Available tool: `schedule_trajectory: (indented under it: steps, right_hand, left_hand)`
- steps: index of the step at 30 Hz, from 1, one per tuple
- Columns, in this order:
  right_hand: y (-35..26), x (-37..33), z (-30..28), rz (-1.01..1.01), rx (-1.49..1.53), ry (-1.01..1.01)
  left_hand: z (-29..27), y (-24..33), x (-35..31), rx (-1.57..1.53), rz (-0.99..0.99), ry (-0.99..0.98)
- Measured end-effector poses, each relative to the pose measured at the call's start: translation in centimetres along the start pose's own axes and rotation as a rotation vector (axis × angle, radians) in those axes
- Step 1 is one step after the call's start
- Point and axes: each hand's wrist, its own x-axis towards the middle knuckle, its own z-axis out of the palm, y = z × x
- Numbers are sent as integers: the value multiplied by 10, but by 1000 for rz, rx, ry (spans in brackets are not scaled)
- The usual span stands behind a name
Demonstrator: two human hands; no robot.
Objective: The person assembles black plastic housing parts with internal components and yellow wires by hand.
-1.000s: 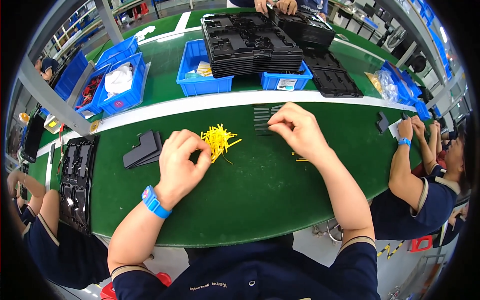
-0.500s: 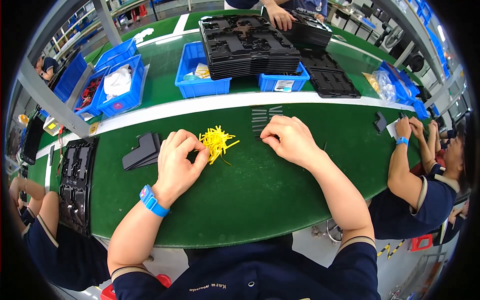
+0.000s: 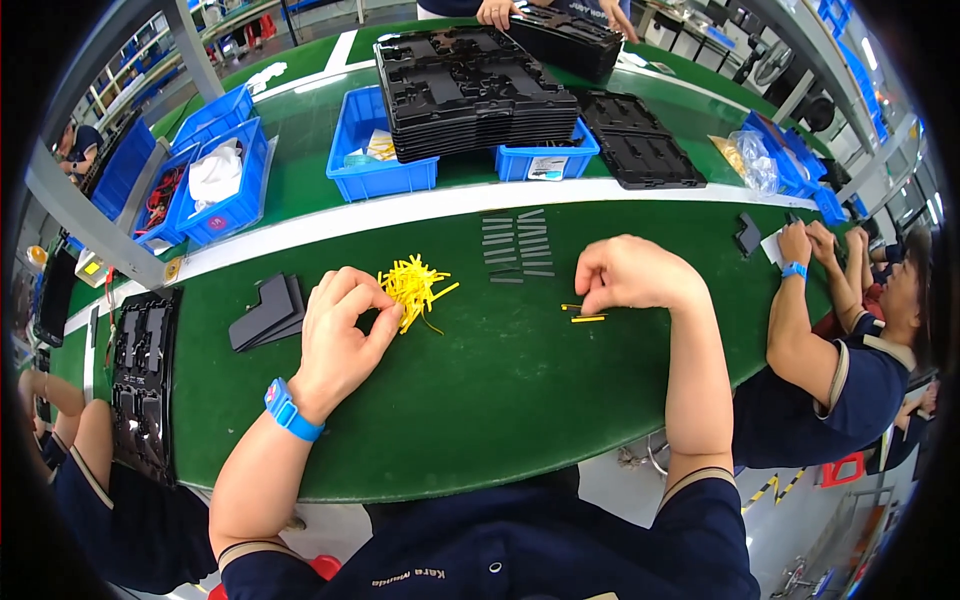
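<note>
A loose pile of thin yellow strips [image 3: 413, 289] lies on the green table in front of me. At its left edge is my left hand [image 3: 345, 325], thumb and forefinger pinched together; what is between them, if anything, cannot be made out. Further right, my right hand [image 3: 630, 275] bends down to the tabletop, its fingertips closed on a thin yellow strip [image 3: 571, 307]. Just below those fingertips another yellow strip [image 3: 589, 319] lies flat. Two columns of short dark grey strips [image 3: 536, 250] are laid out between the pile and my right hand.
Dark grey L-shaped pieces [image 3: 268, 315] lie left of my left hand. Black trays [image 3: 470, 90] are stacked over blue bins [image 3: 385, 178] at the back. Another black tray [image 3: 145, 385] stands at the left edge. A co-worker [image 3: 840, 320] sits at the right.
My right hand has moved right, away from the columns of grey strips, to the yellow strips on the table. My left hand stays beside the pile. The view has shifted slightly.
</note>
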Motion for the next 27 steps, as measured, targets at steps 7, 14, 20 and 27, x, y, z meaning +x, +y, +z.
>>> schedule_trajectory:
  steps: [7,14,20,27]
  right_hand:
    - [-20,10,22,-324,19,-72]
    - [-41,13,31,-307,272,-53]
    - [-49,19,44,-487,313,62]
    - [-73,18,67,-559,400,126]
  left_hand:
    - [-2,4,0,-49,96,-45]
    - [-3,14,0,-77,206,-127]
    - [-3,16,-3,-61,237,-190]
    - [6,33,-4,-149,265,-201]
